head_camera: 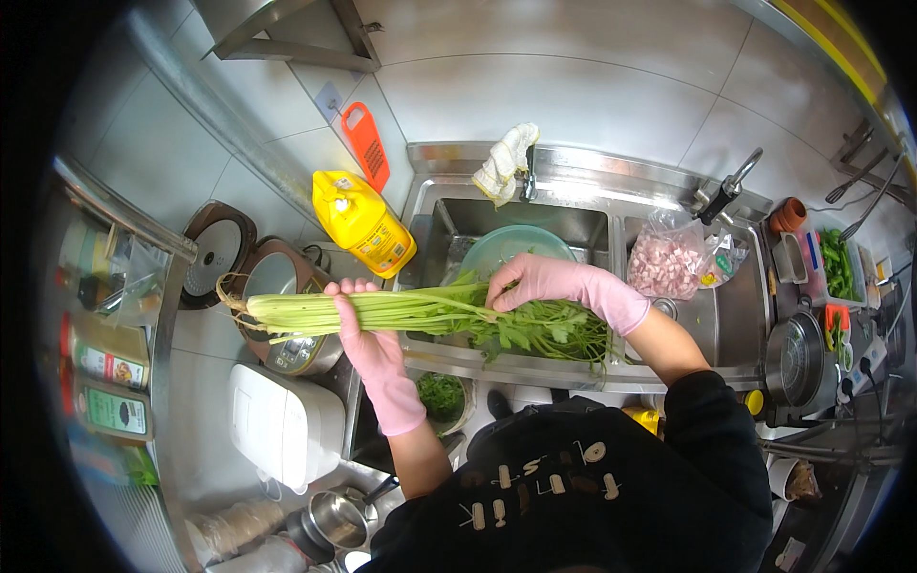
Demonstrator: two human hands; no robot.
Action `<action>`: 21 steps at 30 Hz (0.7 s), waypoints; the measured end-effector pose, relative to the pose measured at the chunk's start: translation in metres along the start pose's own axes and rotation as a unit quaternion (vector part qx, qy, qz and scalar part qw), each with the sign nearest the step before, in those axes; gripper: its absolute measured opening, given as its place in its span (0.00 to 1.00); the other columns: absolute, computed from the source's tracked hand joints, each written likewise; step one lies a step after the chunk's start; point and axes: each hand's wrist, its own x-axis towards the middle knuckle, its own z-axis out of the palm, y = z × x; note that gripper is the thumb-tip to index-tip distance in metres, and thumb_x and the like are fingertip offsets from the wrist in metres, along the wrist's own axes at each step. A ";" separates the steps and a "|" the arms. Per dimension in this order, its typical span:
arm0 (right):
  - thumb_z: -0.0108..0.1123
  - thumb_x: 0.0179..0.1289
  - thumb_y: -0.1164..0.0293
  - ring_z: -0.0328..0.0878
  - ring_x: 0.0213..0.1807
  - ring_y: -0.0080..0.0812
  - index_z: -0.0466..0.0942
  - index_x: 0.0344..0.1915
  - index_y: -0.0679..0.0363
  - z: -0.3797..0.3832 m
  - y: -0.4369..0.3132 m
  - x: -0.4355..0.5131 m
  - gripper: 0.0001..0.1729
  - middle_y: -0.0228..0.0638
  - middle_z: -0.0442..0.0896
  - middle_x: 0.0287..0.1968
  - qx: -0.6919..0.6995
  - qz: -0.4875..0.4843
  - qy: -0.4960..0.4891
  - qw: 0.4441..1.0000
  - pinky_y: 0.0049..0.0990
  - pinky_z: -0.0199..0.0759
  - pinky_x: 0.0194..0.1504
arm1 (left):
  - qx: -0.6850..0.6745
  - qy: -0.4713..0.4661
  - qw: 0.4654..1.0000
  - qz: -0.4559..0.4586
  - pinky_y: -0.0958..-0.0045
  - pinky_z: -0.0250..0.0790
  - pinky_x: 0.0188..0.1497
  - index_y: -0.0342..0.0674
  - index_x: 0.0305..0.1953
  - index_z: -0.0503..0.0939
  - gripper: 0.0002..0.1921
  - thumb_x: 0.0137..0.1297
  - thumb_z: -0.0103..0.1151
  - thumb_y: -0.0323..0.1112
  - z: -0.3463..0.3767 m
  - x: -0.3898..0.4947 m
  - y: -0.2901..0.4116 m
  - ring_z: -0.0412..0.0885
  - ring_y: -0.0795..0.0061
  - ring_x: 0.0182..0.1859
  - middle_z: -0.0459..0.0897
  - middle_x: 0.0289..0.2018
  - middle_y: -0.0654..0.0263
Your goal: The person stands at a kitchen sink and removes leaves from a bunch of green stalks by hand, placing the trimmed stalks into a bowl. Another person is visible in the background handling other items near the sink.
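A long bunch of celery [423, 304] lies level across my front, roots to the left and leaves to the right. My left hand [369, 347], in a pink glove, grips its pale stalks near the root end. My right hand [537, 281], also gloved in pink, pinches a thin stalk where the leaves begin; its fingertips are partly hidden. The leafy tops [551, 331] spread over the left sink basin [573, 215]. Behind them a green translucent bowl [517, 240] sits in that basin, partly covered by the celery and my right hand.
The right basin holds a bag of diced meat [666, 258]. A yellow jug [365, 225] stands left of the sink, beside kitchen scales [269, 279]. Below the sink edge is a container of leafy greens [440, 396]. A white lidded bin [283, 426] stands lower left.
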 end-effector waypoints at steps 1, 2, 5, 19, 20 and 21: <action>0.61 0.57 0.67 0.73 0.37 0.19 0.81 0.37 0.62 0.000 -0.001 -0.001 0.12 0.28 0.82 0.32 0.021 -0.015 -0.003 1.000 0.20 0.65 0.42 | 0.003 -0.012 1.000 0.002 0.72 0.63 0.52 0.42 0.44 0.68 0.08 0.65 0.51 0.33 0.000 0.000 0.001 0.66 0.74 0.42 0.68 0.37 0.68; 0.61 0.57 0.67 0.73 0.37 0.19 0.81 0.37 0.63 0.000 -0.001 -0.002 0.11 0.28 0.81 0.32 0.038 -0.019 -0.006 0.999 0.20 0.65 0.42 | 0.002 -0.012 1.000 0.002 0.72 0.63 0.52 0.42 0.44 0.68 0.08 0.65 0.51 0.33 0.000 0.001 0.001 0.66 0.74 0.42 0.68 0.37 0.68; 0.61 0.56 0.69 0.72 0.35 0.19 0.80 0.34 0.63 0.002 -0.002 -0.003 0.09 0.28 0.80 0.30 0.053 -0.015 0.018 0.998 0.19 0.64 0.41 | 0.001 -0.017 1.000 0.001 0.72 0.63 0.52 0.43 0.44 0.68 0.09 0.65 0.52 0.34 0.000 0.001 0.002 0.66 0.74 0.42 0.68 0.37 0.68; 0.54 0.51 0.72 0.70 0.33 0.21 0.76 0.24 0.60 -0.010 0.033 0.007 0.05 0.28 0.78 0.28 0.157 -0.006 0.307 0.939 0.20 0.62 0.41 | 0.072 0.007 0.997 0.039 0.70 0.63 0.53 0.41 0.44 0.69 0.10 0.64 0.54 0.33 0.011 0.001 -0.001 0.68 0.73 0.42 0.70 0.37 0.67; 0.53 0.52 0.71 0.71 0.33 0.22 0.76 0.24 0.60 -0.016 0.035 0.004 0.05 0.28 0.78 0.28 0.164 -0.017 0.308 0.937 0.20 0.62 0.41 | 0.073 0.021 0.996 0.044 0.70 0.63 0.53 0.41 0.44 0.69 0.10 0.64 0.53 0.33 0.010 0.002 0.003 0.68 0.73 0.42 0.70 0.37 0.67; 0.53 0.53 0.71 0.71 0.33 0.22 0.75 0.25 0.60 -0.019 0.038 0.003 0.06 0.28 0.78 0.29 0.157 0.006 0.325 0.932 0.21 0.62 0.42 | 0.071 0.040 0.995 0.049 0.70 0.63 0.53 0.41 0.44 0.69 0.09 0.64 0.53 0.33 0.009 0.003 0.006 0.68 0.74 0.42 0.70 0.37 0.67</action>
